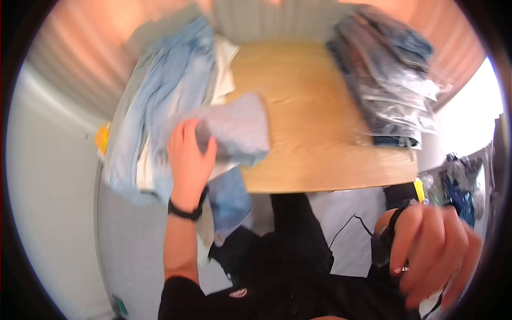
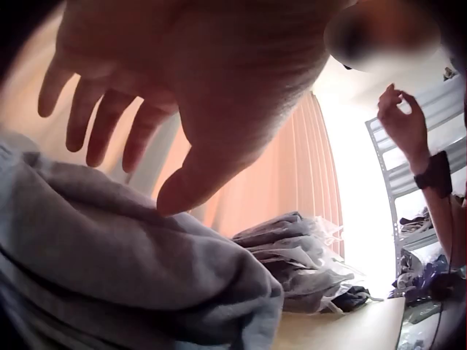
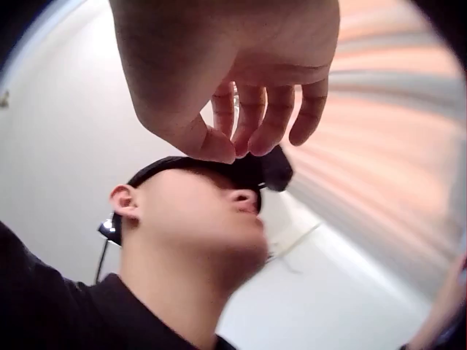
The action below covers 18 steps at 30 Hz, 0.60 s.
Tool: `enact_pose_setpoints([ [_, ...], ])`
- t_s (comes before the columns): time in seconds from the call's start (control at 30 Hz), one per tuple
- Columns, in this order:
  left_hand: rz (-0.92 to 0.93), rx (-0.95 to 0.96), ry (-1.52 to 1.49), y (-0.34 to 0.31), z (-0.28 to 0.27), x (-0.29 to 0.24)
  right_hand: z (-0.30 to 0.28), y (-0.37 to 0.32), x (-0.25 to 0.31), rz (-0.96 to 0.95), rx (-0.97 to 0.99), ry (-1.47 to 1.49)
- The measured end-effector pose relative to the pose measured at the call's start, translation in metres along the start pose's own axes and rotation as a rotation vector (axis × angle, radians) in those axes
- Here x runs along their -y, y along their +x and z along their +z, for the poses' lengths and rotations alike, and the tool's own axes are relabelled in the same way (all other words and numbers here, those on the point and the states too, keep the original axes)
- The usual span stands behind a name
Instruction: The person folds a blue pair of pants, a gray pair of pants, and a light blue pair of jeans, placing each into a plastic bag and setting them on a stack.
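My left hand (image 1: 190, 157) hovers palm down at a folded pale grey-blue garment (image 1: 240, 125), its fingers spread. In the left wrist view the fingers of the left hand (image 2: 197, 95) are stretched out over the thick folds of the garment (image 2: 124, 248), with the thumb tip right at the cloth. Light blue jeans (image 1: 184, 69) lie beneath and beside it at the table's left side. My right hand (image 1: 434, 250) is raised off the table on the right. The right wrist view shows the right hand (image 3: 241, 80) with loosely bent fingers, thumb near the fingertips, and nothing held.
A stack of dark jeans in clear plastic bags (image 1: 397, 101) sits at the right of the wooden table (image 1: 296, 106). Blue denim (image 1: 230, 200) hangs over the front edge. Curtains (image 1: 266, 21) stand behind; a metal shelf with bagged items (image 2: 423, 211) is at the right.
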<state>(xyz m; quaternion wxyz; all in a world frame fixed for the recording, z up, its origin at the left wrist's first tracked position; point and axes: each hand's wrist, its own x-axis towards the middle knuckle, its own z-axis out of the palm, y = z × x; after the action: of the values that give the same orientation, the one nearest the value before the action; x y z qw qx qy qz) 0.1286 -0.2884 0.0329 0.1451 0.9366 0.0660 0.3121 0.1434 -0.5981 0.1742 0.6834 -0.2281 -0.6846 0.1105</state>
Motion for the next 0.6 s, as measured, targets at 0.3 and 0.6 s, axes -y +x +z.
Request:
enact_pose_setpoints([
  [0.3,0.235,0.214,-0.215,-0.057,0.047,-0.089,-0.098,-0.121,0.228,0.335,-0.749,-2.169],
  [0.6,0.309,0.409,-0.447,-0.058,0.106,-0.151,-0.091,-0.126,0.485,0.233,-0.788,-3.355],
])
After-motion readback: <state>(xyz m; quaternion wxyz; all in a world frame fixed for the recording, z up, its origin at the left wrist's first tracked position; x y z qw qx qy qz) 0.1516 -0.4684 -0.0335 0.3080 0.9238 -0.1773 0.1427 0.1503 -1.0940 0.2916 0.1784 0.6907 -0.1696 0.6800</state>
